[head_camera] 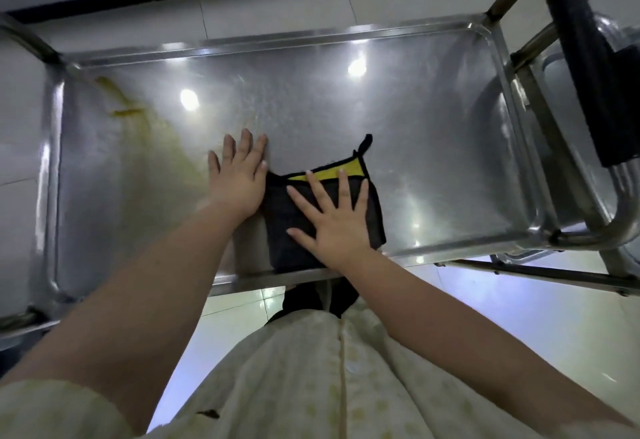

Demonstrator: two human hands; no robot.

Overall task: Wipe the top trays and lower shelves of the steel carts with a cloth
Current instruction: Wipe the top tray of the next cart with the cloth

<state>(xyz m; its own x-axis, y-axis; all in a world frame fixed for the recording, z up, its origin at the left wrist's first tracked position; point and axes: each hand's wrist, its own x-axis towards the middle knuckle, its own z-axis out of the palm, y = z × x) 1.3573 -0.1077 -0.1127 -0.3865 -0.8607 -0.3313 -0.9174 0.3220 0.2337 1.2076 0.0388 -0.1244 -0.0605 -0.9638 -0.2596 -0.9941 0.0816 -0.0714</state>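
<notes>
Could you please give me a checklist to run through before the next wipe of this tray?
1. Cloth lies flat on tray: ok.
2. Right hand pressed flat on cloth: ok.
3. Left hand out of the path to the stain: not ok, it lies between cloth and stain.
4. Stain at far left corner removed: not ok.
5. Cloth damp enough: cannot tell.

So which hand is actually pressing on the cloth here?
The right hand, fingers spread flat on the dark cloth; the left hand lies flat on the bare steel tray beside it.
</notes>
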